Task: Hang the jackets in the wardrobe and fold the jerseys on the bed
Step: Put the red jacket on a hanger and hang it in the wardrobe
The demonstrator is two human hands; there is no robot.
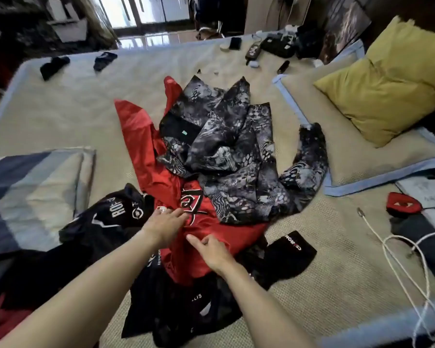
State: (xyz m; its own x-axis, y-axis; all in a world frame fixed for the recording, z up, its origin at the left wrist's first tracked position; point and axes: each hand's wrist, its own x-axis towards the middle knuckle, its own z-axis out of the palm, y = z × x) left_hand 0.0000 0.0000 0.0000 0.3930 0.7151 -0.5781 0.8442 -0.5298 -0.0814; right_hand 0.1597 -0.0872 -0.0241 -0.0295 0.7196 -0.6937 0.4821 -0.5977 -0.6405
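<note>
Bedroom clutter fills the view: a wide bed [60,116] under a woven mat carries the whole pile of clothes, with a yellow pillow [389,89] at the right and a striped pillow [30,194] at the left. By the look of it the job has barely begun. Nothing lies folded and no hanger is in sight.

A red jersey [146,151] sprawls across the middle of the bed, with a grey patterned jacket [234,156] heaped over its upper half and a black jersey [111,222] crumpled just beside it at the near left. More dark garments [186,305] lie bunched at the near edge.

The left hand [165,224] rests on the red fabric with fingers stretched flat, gripping nothing. The right hand [212,251] sits just beside it, index finger extended and the other fingers loosely curled; it may be pinching a fold of the red cloth, but I cannot tell.

No wardrobe can be made out, and the far room is dim and blurred. How many garments make up the dark heap is unclear.
</note>
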